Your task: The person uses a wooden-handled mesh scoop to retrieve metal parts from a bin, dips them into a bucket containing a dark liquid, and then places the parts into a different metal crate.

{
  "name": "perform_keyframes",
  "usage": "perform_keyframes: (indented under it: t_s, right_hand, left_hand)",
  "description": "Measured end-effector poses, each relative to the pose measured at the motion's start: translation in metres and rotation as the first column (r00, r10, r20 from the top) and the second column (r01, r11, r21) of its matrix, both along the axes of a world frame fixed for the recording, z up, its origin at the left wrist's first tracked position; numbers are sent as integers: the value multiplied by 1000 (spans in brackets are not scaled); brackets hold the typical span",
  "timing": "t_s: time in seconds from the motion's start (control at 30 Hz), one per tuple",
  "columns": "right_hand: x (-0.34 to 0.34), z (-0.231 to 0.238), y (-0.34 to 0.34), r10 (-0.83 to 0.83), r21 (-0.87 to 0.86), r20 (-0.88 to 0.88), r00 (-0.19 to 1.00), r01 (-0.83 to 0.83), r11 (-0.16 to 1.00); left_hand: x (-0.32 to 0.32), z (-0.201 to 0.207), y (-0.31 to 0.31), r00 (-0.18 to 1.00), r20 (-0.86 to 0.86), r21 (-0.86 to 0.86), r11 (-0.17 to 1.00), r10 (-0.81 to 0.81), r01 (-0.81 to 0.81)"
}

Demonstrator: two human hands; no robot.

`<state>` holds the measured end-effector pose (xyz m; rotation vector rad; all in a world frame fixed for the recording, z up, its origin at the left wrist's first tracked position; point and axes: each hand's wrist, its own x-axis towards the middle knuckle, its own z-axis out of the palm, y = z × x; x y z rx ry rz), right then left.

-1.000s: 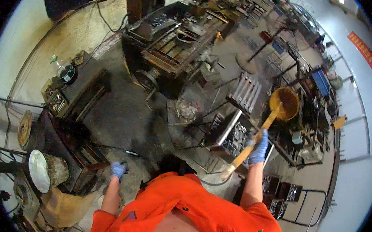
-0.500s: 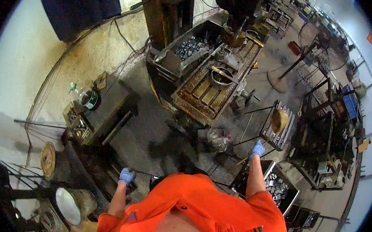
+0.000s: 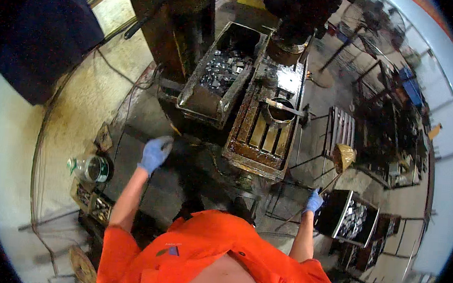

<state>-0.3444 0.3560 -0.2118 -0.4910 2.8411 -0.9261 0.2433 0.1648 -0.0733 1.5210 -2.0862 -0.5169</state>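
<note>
My left hand (image 3: 154, 155), in a blue glove, reaches out over the dark floor left of the machine. A grey patch shows at its fingers; whether that is a held piece or dirt on the glove I cannot make out. On the right, my gloved right hand (image 3: 314, 202) is closed around a thin stick (image 3: 330, 183). At the stick's far end is a brown, fan-shaped head (image 3: 344, 158), like a small broom, in front of a slatted metal stool (image 3: 342, 123). Beside this hand stands a dark bin (image 3: 343, 215) with small metal pieces in it.
Ahead stands an oily machine bed (image 3: 256, 167) carrying a round pot (image 3: 279, 119) with a brush across it. A metal trough (image 3: 198, 100) of small metal parts lies to its left. A plastic bottle (image 3: 90, 169) stands far left; dark shelving (image 3: 399, 148) is at the right.
My view has swung closer to the machine. The left hand has risen and reached forward from low beside my body. The right hand keeps its hold on the stick.
</note>
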Motion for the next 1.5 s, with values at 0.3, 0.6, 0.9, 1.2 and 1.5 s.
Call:
perform_keyframes:
  t_s: [0.3, 0.6, 0.9, 1.2, 1.5]
  right_hand:
    - [107, 4, 37, 11, -234, 456, 890, 108, 966]
    - [142, 40, 29, 102, -222, 739, 666, 97, 970]
    - [204, 160, 25, 35, -453, 803, 595, 570, 686]
    - [285, 186, -19, -222, -378, 757, 615, 688, 619]
    - [310, 195, -36, -67, -472, 762, 644, 623, 624]
  left_hand:
    - [-78, 28, -195, 961, 84, -198, 940, -265, 277]
    - [-127, 43, -257, 883, 354, 14, 946, -308, 324]
    - [-173, -14, -351, 665, 613, 178, 894, -427, 410]
    - [-216, -67, -353, 316, 805, 268, 783, -503, 562]
    - [-222, -67, -368, 273, 795, 274, 723, -541, 634]
